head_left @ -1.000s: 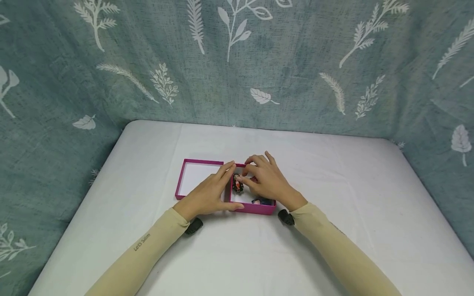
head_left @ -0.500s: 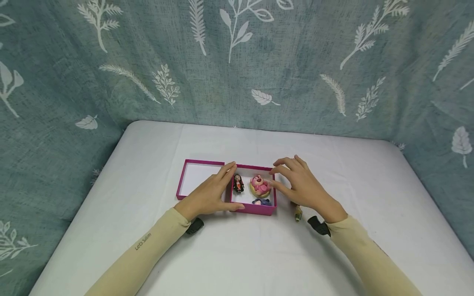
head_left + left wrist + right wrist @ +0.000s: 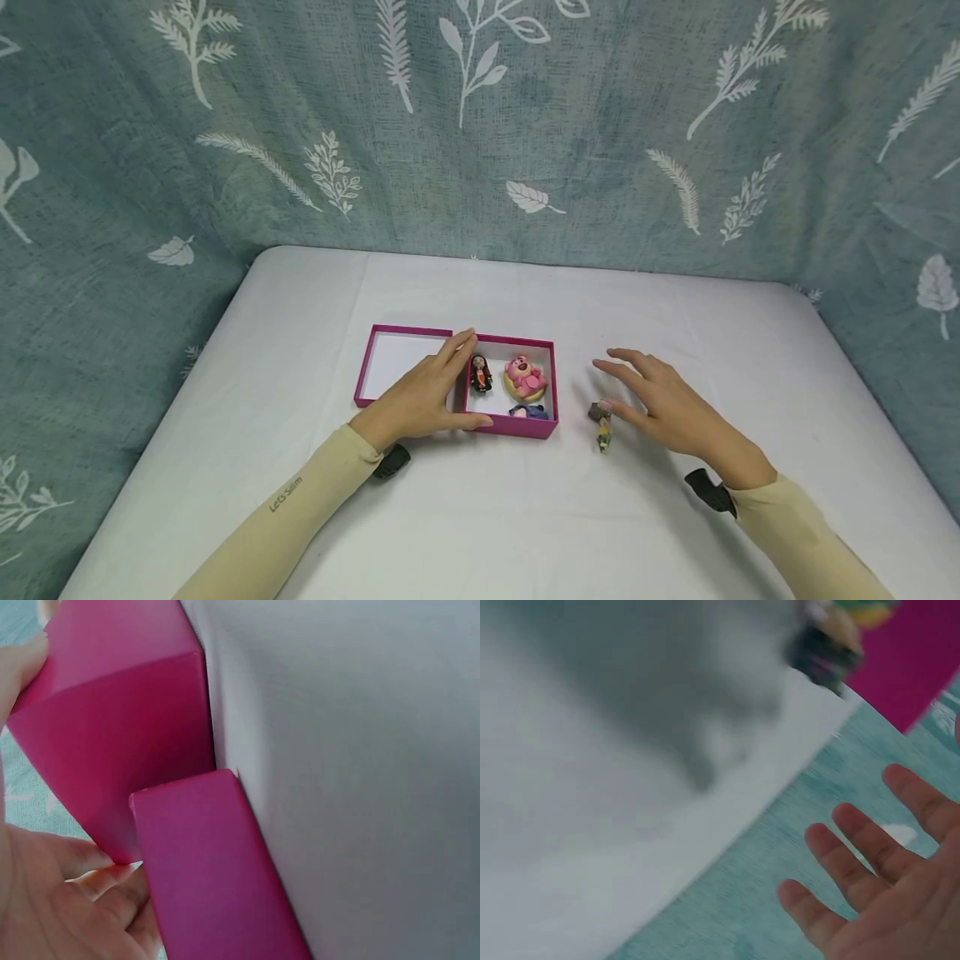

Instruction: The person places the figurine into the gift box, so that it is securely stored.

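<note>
My left hand (image 3: 420, 396) holds the left end of an open magenta box (image 3: 513, 426), thumb at its front wall and fingertips at the far corner. Inside lie a dark-haired doll figurine (image 3: 481, 375), a pink bear figurine (image 3: 525, 380) on a yellow base, and a blue figurine (image 3: 529, 412) partly hidden by the front wall. My right hand (image 3: 667, 408) hovers with spread fingers over the table, right of the box. Near its thumb is a small green-and-yellow figurine (image 3: 603, 435) with a dark top; this figurine (image 3: 826, 649) is blurred in the right wrist view.
The magenta lid (image 3: 365, 367), white inside, lies left of the box, partly behind the left hand. A white cloth covers the table (image 3: 480, 517). Leaf-patterned teal fabric (image 3: 480, 167) hangs along the back and sides.
My right hand has left the inside of the box and moved right and nearer, uncovering the bear and the green-and-yellow figurine. My left hand stays on the box.
</note>
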`<state>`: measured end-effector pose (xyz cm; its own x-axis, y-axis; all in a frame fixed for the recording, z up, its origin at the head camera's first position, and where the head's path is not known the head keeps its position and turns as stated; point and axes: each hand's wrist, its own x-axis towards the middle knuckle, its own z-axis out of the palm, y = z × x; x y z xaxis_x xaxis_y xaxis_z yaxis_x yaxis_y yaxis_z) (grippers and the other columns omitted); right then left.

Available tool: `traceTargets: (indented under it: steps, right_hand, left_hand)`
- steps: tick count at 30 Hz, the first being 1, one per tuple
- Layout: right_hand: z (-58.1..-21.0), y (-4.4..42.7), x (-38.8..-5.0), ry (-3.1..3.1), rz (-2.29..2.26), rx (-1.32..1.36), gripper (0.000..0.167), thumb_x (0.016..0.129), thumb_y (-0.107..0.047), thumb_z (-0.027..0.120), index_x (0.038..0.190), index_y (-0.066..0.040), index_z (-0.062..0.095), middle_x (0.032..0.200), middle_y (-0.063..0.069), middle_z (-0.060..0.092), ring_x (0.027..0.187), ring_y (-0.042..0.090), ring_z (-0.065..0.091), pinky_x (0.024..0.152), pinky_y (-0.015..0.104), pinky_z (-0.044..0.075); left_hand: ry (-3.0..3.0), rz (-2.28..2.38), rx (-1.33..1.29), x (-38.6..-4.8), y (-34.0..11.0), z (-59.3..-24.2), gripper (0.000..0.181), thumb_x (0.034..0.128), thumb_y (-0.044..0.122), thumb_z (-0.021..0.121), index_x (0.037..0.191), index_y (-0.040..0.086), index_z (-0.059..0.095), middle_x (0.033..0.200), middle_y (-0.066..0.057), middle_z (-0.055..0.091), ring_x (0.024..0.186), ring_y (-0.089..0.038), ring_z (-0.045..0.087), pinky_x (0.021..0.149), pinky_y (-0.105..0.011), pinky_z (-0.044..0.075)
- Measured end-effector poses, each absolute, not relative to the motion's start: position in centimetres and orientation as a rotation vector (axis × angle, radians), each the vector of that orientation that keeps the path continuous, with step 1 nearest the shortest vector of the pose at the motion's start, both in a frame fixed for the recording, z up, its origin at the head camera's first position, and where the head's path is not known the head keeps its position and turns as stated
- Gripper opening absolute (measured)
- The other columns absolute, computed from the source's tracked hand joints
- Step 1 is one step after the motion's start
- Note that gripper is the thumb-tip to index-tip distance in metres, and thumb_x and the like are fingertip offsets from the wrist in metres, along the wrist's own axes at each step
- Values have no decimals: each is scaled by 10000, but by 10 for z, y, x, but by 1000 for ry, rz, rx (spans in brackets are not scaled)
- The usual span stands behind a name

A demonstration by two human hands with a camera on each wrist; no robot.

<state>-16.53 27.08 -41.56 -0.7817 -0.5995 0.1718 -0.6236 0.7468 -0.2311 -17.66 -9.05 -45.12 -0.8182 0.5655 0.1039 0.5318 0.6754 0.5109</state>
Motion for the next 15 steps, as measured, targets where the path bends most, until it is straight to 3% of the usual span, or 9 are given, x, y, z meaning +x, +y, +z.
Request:
traceTargets:
  steps: [8,15]
  right_hand:
    - [-442,284,-154,-3017,462,959,653,975,-336,604,1531,-127,332,1564,214,288,1377,473,338,1045,670,320]
    - [-452,287,-151,-3046,511,994,610,991,-314,575,1522,-109,354,1573,221,267,1400,472,298,1048,675,310]
  left_hand:
    - [2815,826,913,-176,-90,-450,1155,767,707,674,1586,122,109,1652,10,107,1348,-277,441,1113,-417,398]
    - [2816,832,921,-176,-90,-451,1149,772,699,676,1584,110,116,1648,-32,131,1338,-289,452,1106,-428,404]
